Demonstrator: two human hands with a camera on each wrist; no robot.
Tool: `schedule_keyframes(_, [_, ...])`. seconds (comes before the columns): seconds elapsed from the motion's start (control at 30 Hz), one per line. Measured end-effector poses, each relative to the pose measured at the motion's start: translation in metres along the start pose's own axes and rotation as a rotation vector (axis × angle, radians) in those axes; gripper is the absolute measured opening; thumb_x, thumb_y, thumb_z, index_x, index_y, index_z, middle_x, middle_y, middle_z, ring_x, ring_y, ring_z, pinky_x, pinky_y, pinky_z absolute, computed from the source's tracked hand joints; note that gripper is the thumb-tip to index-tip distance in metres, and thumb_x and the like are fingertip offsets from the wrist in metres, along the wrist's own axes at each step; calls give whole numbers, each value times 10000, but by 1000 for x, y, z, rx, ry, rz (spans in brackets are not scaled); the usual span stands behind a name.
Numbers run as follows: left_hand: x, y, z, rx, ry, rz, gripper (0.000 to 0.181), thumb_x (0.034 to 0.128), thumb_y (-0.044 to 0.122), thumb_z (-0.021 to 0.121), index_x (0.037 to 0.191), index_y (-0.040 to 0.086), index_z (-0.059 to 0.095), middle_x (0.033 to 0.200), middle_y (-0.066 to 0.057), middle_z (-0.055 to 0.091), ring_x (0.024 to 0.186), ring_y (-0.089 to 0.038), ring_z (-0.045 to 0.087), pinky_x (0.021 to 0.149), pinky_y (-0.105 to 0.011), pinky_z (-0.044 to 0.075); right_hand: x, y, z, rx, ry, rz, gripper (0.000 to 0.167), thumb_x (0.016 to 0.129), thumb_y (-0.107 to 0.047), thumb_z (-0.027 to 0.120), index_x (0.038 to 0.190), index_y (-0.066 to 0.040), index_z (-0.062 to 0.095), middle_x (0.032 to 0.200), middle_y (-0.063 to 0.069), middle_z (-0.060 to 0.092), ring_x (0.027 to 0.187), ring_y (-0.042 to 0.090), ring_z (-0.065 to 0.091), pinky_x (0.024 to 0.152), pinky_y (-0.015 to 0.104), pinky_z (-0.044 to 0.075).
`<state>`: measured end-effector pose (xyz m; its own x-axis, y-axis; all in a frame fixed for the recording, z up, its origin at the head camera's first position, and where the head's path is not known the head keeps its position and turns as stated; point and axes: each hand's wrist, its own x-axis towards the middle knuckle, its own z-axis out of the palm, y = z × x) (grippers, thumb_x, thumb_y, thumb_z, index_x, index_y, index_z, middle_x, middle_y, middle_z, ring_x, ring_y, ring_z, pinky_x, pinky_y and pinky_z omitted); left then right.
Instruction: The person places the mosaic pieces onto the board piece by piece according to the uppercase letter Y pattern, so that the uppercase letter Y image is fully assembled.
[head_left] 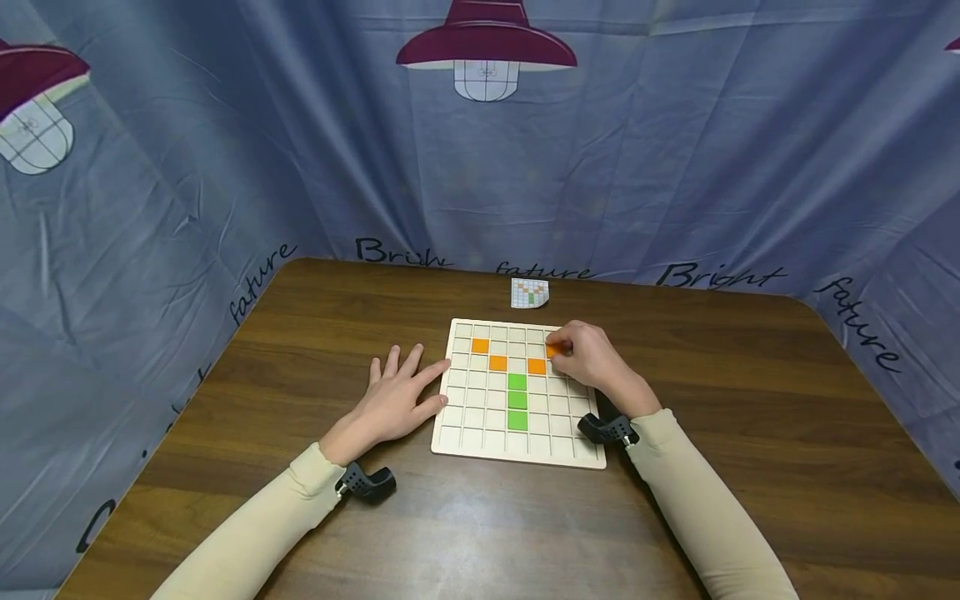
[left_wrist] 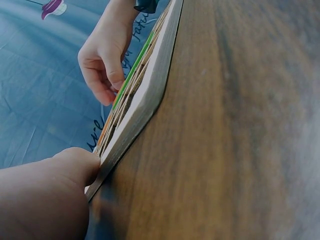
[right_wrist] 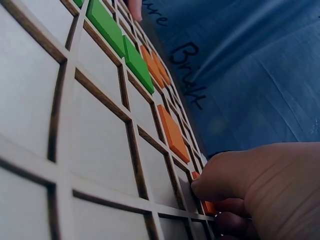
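A pale wooden grid board (head_left: 480, 442) lies on the table, with green square tiles (head_left: 517, 400) in one column and orange square tiles (head_left: 498, 363) in cells above them. My right hand (head_left: 592, 358) pinches an orange tile (head_left: 553, 351) at a cell near the board's upper right; its fingers hide part of that tile. In the right wrist view the thumb and fingers (right_wrist: 220, 180) press close about this tile (right_wrist: 209, 207). My left hand (head_left: 393, 402) rests spread on the table, thumb and index fingertip touching the board's left edge.
Behind the board lies a small paper card (head_left: 530, 293) printed with a grid of coloured squares. The brown wooden table (head_left: 750, 400) extends on both sides. A blue curtain (head_left: 600, 167) with printed lamps and lettering hangs along the table's back and sides.
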<state>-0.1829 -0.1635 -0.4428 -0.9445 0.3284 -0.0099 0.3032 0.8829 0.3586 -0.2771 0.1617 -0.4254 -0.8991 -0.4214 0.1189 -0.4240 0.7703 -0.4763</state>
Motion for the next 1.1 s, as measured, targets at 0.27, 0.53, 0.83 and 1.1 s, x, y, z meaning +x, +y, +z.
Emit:
schedule_keyframes(0.27, [0,-1,0,0,4,-2,587,1027,483,517,1571,281,423,1666,-256,250,1510,-608,142,1134,-813,122,1,-1,1,-14,-9,-19,303,839,-35,702,1132,-3,773,1014,132,710,816,211,545,727,325,437])
schedule_keyframes(0.53, [0,-3,0,3,13,1,586,1025,479,518,1569,281,426,1663,-257,256,1507,-611,148,1129,-816,128,2,-1,2,-20,0,-24,322,836,-32,695,1148,0,766,1024,135,715,829,215,557,736,328,447])
schedule_keyframes(0.83, [1,-1,0,-8,6,4,587,1023,477,519,1566,273,433,1662,-266,251,1505,-614,147,1131,-816,122,-3,0,-1,0,15,-3,340,851,-32,672,1179,6,753,1056,151,709,839,231,564,747,354,454])
schedule_keyframes(1.1, [2,-1,-5,13,-20,-4,594,1030,496,505,1575,278,416,1665,-248,261,1508,-599,174,1134,-804,154,-12,5,-8,38,48,14,340,895,-74,636,1208,15,735,1063,156,691,826,225,561,734,348,440])
